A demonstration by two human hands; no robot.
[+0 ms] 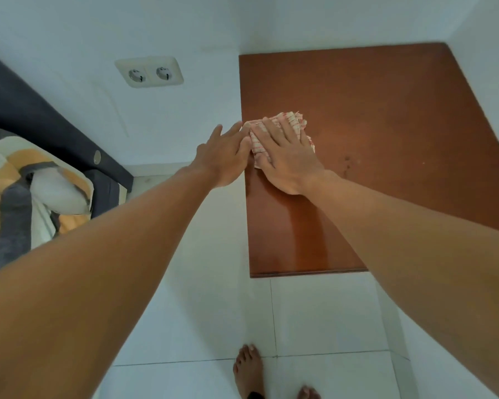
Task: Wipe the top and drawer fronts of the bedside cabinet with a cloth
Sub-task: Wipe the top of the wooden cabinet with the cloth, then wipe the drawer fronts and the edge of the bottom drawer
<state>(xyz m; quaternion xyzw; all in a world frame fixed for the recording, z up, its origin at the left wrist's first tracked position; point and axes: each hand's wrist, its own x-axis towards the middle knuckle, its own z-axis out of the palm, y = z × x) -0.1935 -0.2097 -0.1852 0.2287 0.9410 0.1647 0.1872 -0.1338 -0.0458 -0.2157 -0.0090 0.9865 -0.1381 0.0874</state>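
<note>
The right hand (285,156) lies flat and spread wide, palm down, pressing a cloth (280,131) onto the top of the bedside cabinet (386,125). Its fingers (274,131) are stretched out over the fabric and point toward 11 o'clock; it presses rather than grips, and the cloth shows past the fingertips and along both sides of the hand. The cloth is pale with thin red stripes, crumpled, and sits close to the cabinet's left edge, at about 9 o'clock on the brown wooden top.

The left hand (222,151) reaches in from 7 o'clock, fingers extended and loosely together, held open. Its fingertips meet the left corner of the cloth right at the cabinet's edge, touching the right hand's index side; whether it pinches the fabric or only rests against it cannot be told.

The cabinet top is glossy, with a bright sheen toward its near edge at 6 o'clock. It stands in a corner, with white walls at 12 and 3 o'clock.

On the wall at 10 o'clock from the hands is a double wall socket (149,72). Farther at 9 o'clock a bed (35,110) with a dark frame carries striped bedding (9,180) in grey, orange and white. Below, at 6 o'clock, bare feet (248,370) stand on the white tiled floor (329,312).
</note>
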